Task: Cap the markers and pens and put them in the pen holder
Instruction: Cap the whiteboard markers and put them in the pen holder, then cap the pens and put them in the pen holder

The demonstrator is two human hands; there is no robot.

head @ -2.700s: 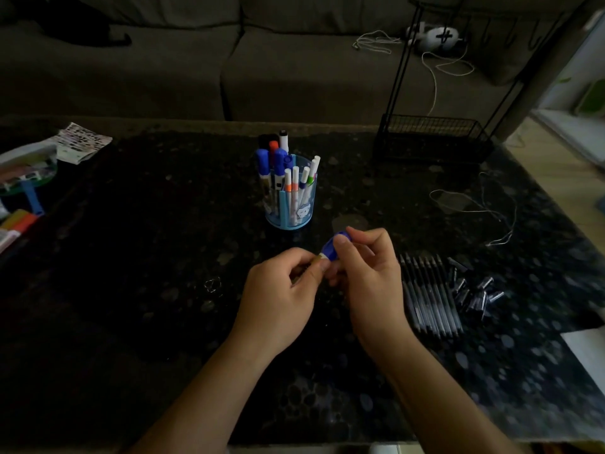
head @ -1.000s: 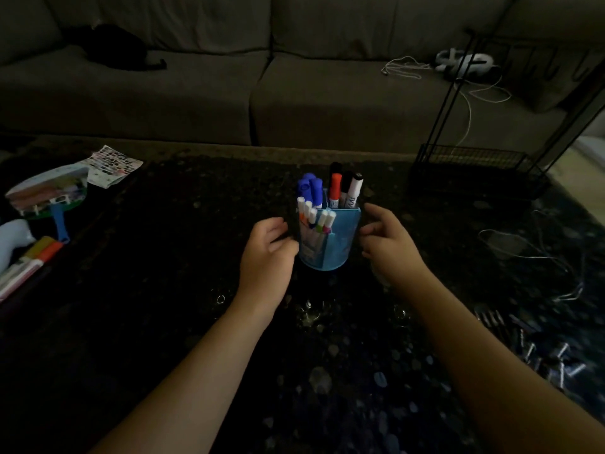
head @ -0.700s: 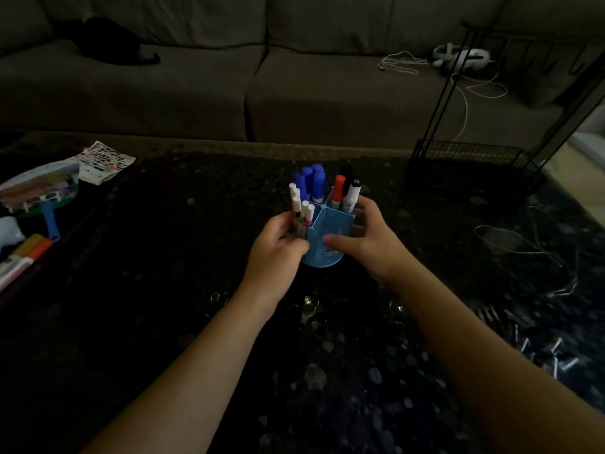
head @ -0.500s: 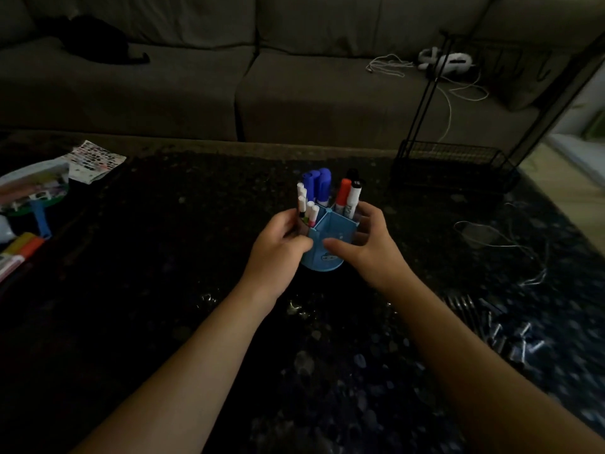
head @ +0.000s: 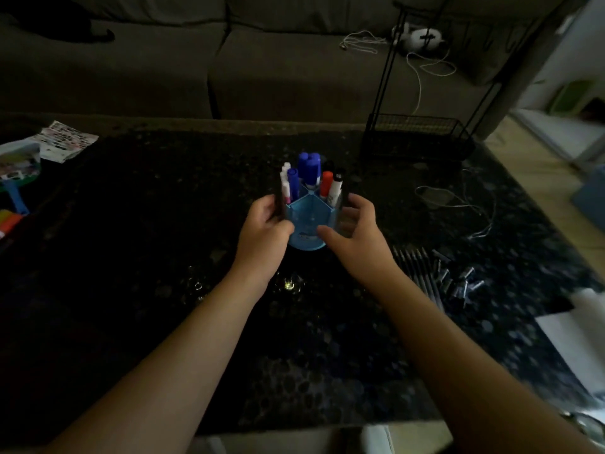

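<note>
The blue pen holder [head: 309, 224] stands mid-table, with capped blue, red, black and white markers [head: 309, 170] upright in its back compartments; the front compartment looks empty. My left hand [head: 262, 234] grips its left side, thumb on the front wall. My right hand [head: 355, 235] curls round its right side, thumb tip at the front wall. A row of dark pens [head: 422, 270] lies on the table to the right, and beside it are several loose caps [head: 458, 285].
A black wire rack [head: 415, 136] stands at the back right, with a thin cable [head: 458, 204] in front of it. Papers [head: 65, 142] and coloured markers [head: 9, 221] lie at the left edge. White paper [head: 573, 326] lies at the right edge. A sofa runs behind the table.
My hands held a blue marker cap between them, then reached forward to the holder. Both took hold of it and turned it. My right hand's grip looks looser now.
</note>
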